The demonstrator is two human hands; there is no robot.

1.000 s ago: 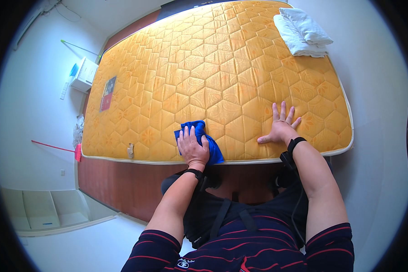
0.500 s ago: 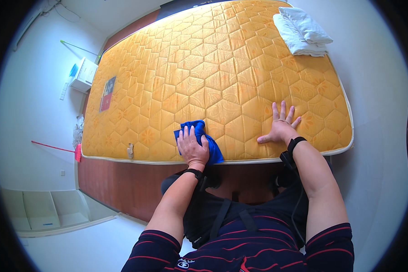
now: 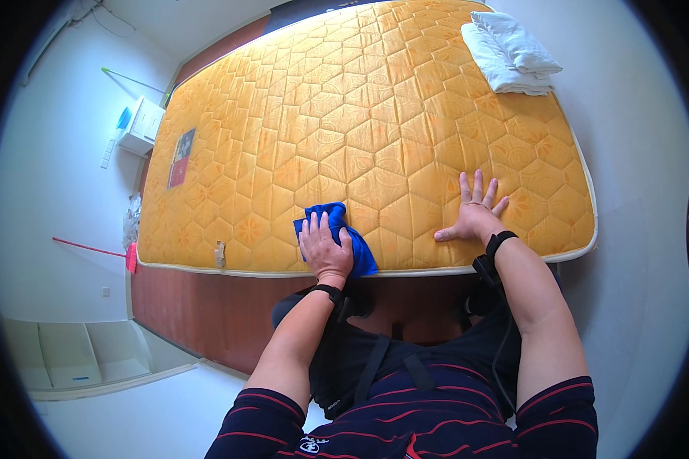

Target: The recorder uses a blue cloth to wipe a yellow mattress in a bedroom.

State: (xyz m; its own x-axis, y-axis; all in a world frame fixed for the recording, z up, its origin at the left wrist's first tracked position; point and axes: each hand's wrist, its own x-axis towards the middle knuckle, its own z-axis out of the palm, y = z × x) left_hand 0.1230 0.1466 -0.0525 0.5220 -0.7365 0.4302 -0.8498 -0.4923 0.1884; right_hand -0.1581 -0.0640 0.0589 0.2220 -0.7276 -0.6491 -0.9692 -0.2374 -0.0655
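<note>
Leftmost, a white box stood on the floor beside the mattress, a dark rectangular label lay near its left edge, the left hand pressed flat on a blue cloth by the near edge, ungripped, and the right hand lay spread open, empty, below folded white towels.

A rectangular dark label with red and pale patches lies flat on the orange quilted mattress — near its left edge
</note>
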